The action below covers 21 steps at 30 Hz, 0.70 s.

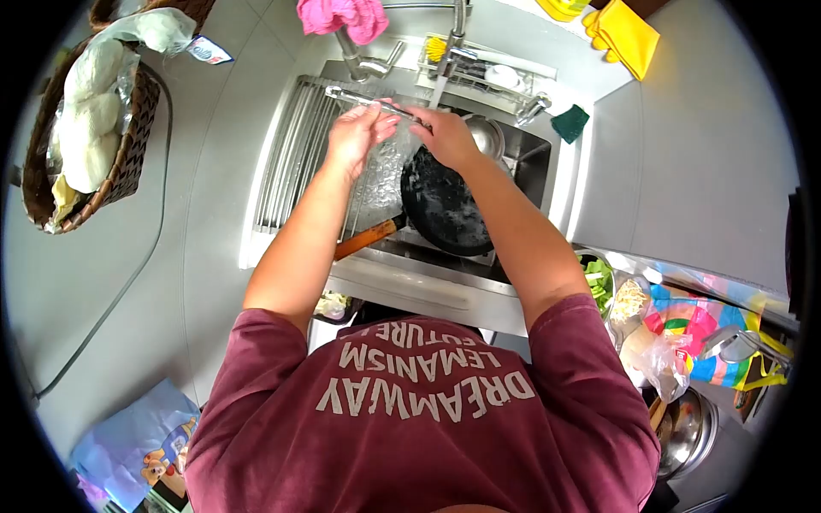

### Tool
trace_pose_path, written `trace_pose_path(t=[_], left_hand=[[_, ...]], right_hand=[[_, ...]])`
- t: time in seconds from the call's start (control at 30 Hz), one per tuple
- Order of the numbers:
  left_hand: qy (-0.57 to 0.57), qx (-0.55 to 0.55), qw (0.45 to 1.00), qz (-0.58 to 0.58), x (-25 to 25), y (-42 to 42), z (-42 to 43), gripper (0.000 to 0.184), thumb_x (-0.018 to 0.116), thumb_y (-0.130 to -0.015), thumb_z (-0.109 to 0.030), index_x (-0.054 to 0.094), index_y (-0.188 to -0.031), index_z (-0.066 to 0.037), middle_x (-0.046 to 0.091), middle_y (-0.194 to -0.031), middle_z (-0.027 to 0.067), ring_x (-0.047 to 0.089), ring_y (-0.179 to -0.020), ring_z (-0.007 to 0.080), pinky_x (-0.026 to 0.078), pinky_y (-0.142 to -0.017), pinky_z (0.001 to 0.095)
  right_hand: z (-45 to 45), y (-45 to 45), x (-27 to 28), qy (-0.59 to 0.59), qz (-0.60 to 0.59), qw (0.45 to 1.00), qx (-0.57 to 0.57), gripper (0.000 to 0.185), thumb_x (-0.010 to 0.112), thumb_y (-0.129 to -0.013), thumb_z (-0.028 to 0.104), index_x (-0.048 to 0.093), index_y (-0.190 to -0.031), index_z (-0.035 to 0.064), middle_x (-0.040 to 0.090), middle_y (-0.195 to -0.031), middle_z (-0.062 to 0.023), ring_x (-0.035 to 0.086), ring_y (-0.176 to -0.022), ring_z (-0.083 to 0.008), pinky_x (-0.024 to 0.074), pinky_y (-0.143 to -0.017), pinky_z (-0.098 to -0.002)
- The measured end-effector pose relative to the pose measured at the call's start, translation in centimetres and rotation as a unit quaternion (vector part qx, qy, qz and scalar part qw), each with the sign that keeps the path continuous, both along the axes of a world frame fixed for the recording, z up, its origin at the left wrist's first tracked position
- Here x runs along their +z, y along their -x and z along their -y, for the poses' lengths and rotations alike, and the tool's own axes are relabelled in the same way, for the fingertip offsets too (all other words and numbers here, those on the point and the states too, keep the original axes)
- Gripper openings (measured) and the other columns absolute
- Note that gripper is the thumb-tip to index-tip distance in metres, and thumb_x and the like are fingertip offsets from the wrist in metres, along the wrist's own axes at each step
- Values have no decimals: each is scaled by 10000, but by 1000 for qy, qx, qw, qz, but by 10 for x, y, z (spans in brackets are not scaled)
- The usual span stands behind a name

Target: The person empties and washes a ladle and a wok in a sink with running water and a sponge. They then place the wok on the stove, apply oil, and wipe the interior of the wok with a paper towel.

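A long, shiny metal utensil slants across the upper part of the sink, its exact kind unclear. My left hand has its fingers closed around the middle of it. My right hand grips its right end, and the fingers hide that part. Just to the right of the utensil, water runs from the faucet. Below my right hand lies a wet black frying pan with a wooden handle pointing to the lower left. A round metal bowl is partly hidden behind my right hand.
A slatted drying rack covers the sink's left side. Behind the sink stand a wire caddy and a green scouring pad. A woven basket is at left. Bowls of greens and sprouts are at lower right.
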<state>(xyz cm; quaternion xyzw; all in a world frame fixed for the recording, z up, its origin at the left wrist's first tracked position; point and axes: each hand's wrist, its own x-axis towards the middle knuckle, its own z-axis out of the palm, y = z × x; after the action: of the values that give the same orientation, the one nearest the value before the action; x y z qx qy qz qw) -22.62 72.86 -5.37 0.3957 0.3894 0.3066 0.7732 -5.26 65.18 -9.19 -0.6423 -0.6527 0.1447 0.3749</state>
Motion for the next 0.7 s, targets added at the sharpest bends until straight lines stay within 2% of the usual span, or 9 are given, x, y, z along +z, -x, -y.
trace_pose_path(t=[0.03, 0.07, 0.17, 0.2, 0.33, 0.47, 0.57, 0.67, 0.7], left_hand=[[-10, 19, 1000, -22, 6, 6, -3, 289, 491, -985, -225, 589, -1144, -6, 659, -1077, 108, 656, -937, 184, 543, -819, 295], [-29, 52, 998, -26, 6, 12, -7, 285, 509, -976, -225, 605, -1113, 7, 663, -1043, 124, 660, -923, 208, 558, -778, 292], [-10, 113, 993, -35, 2, 18, -12, 280, 503, -974, -197, 601, -1100, 35, 662, -997, 139, 671, -901, 224, 571, -724, 286], [-2, 132, 991, -28, 0, 15, -11, 278, 501, -972, -189, 600, -1097, 38, 662, -990, 141, 672, -887, 223, 571, -715, 286], [24, 166, 986, -15, -13, -13, 4, 264, 488, -957, -158, 603, -1087, 41, 662, -961, 144, 674, -828, 213, 570, -681, 284], [19, 123, 991, -45, -22, -45, 27, 254, 499, -931, -168, 598, -1107, -14, 642, -926, 76, 651, -795, 166, 518, -652, 251], [25, 93, 993, -72, -23, -65, 43, 187, 570, -918, -213, 614, -1011, -57, 625, -849, 15, 599, -716, 94, 434, -593, 210], [-11, 19, 995, -101, -51, -77, 48, 202, 612, -908, -265, 608, -959, -69, 610, -763, -11, 556, -669, 64, 416, -560, 221], [-14, 0, 995, -100, -54, -81, 52, 209, 614, -908, -270, 609, -957, -67, 608, -751, -12, 551, -662, 62, 414, -553, 223]], right_hand=[[-5, 4, -4, -17, 16, 1000, 9, 296, 639, -838, 219, 648, -1129, 164, 673, -913, -142, 632, -842, -334, 473, -821, -437], [-5, 10, -9, -107, 142, 983, -48, 259, 647, -822, 219, 657, -1075, 162, 681, -907, -105, 624, -930, -288, 378, -991, -456], [-8, 7, -14, -20, 164, 983, -84, 200, 624, -857, 272, 633, -1034, 179, 667, -896, -115, 596, -1006, -267, 257, -1097, -480], [-2, 8, 2, 53, 147, 985, -71, 199, 641, -837, 293, 608, -989, 170, 652, -902, -96, 577, -1044, -256, 256, -1100, -484], [15, 8, 2, -41, 220, 972, -73, 237, 643, -800, 175, 582, -1028, 157, 648, -855, -78, 609, -961, -264, 276, -1080, -496], [32, -16, -18, 5, 223, 969, -109, 162, 641, -806, 185, 633, -950, 113, 656, -811, -75, 631, -876, -280, 339, -1033, -494], [50, -32, -35, 73, 156, 983, -67, 134, 605, -825, 169, 650, -934, 105, 674, -853, -99, 637, -861, -297, 412, -963, -475], [67, -42, -16, 299, 28, 954, -18, 169, 542, -863, 184, 663, -963, 121, 678, -913, -127, 638, -888, -316, 464, -880, -454], [74, -46, -20, 294, 29, 955, -30, 183, 528, -870, 194, 663, -974, 129, 675, -907, -136, 636, -885, -324, 469, -856, -456]])
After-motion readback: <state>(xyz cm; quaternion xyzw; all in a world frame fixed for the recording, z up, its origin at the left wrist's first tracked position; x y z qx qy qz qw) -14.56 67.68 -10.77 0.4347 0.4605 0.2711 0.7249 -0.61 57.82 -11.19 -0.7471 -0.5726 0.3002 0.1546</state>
